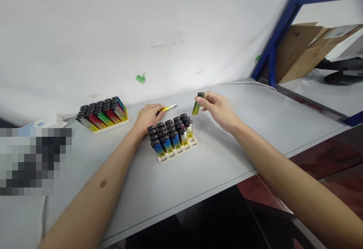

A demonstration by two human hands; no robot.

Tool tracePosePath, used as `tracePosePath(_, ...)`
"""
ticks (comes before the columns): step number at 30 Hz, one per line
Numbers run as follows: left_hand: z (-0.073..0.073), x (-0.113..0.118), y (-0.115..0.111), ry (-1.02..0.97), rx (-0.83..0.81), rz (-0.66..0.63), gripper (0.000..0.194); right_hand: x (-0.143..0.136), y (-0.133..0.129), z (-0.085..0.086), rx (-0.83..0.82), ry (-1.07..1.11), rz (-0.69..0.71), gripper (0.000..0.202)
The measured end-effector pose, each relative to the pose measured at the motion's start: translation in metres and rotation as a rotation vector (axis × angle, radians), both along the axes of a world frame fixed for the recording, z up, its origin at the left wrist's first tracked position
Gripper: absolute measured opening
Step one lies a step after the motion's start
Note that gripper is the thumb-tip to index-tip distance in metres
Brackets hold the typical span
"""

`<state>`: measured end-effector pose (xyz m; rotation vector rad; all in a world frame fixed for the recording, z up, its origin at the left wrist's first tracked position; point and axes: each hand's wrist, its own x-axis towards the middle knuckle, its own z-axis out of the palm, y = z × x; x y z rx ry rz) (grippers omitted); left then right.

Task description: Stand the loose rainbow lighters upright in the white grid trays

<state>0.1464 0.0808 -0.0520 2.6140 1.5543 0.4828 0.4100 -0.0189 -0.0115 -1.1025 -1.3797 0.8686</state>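
Note:
My right hand point(217, 107) pinches a green-yellow lighter point(196, 107) with a black top, held upright above the table, right of the near rack. My left hand point(149, 116) rests low behind the near rack, its fingers round a yellow lighter or lighters lying there; one yellow and silver lighter point(169, 108) pokes out to the right of it. Between my arms stands a white rack point(178, 151) with several upright lighters point(167, 143), blue, silver and yellow with black tops. Its front row of slots has no lighters.
A second rack point(124, 121) full of coloured lighters stands at the back left. The white wall point(113, 33) rises behind the table point(176, 188). Cardboard boxes point(300, 52) and a blue metal frame point(272, 60) are at the right.

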Motion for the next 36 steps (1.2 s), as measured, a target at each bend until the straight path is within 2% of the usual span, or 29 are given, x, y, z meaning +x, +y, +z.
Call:
tracePosePath(5, -0.001, 0.000, -0.010, 0.044, 0.043, 0.114, 0.040, 0.018, -0.029, -0.011, -0.023, 0.093, 0.019, 0.035)
tracePosePath(8, 0.002, 0.000, -0.022, 0.058, 0.050, 0.142, 0.038, 0.011, -0.038, -0.018, -0.029, 0.176, 0.055, 0.040)
tracePosePath(10, 0.004, 0.000, -0.033, 0.047, 0.045, 0.228, 0.038, 0.004, -0.040, -0.023, -0.026, 0.167, 0.078, 0.038)
tracePosePath(12, 0.007, -0.001, -0.047, 0.023, 0.037, 0.290, 0.036, -0.001, -0.041, -0.027, -0.017, 0.104, 0.097, 0.034)
tracePosePath(16, 0.013, -0.005, -0.073, 0.002, 0.011, 0.277, 0.023, -0.005, -0.043, -0.033, 0.033, -0.098, 0.121, 0.029)
tracePosePath(19, 0.018, -0.005, -0.084, -0.023, -0.034, 0.315, 0.019, -0.008, -0.045, -0.032, 0.078, -0.232, 0.120, 0.024)
tracePosePath(24, 0.020, -0.006, -0.084, -0.108, -0.017, 0.350, 0.029, -0.013, -0.045, -0.029, 0.118, -0.402, 0.063, 0.026)
tracePosePath(28, 0.017, -0.009, -0.078, -0.209, 0.016, 0.355, 0.034, -0.009, -0.046, -0.029, 0.115, -0.506, 0.099, 0.030)
tracePosePath(33, 0.012, -0.011, -0.075, -0.258, 0.011, 0.301, 0.036, -0.005, -0.038, -0.029, 0.025, -0.381, 0.093, 0.053)
tracePosePath(36, 0.008, -0.013, -0.073, -0.332, 0.027, 0.240, 0.040, -0.008, -0.016, -0.030, -0.032, -0.345, 0.022, 0.050)
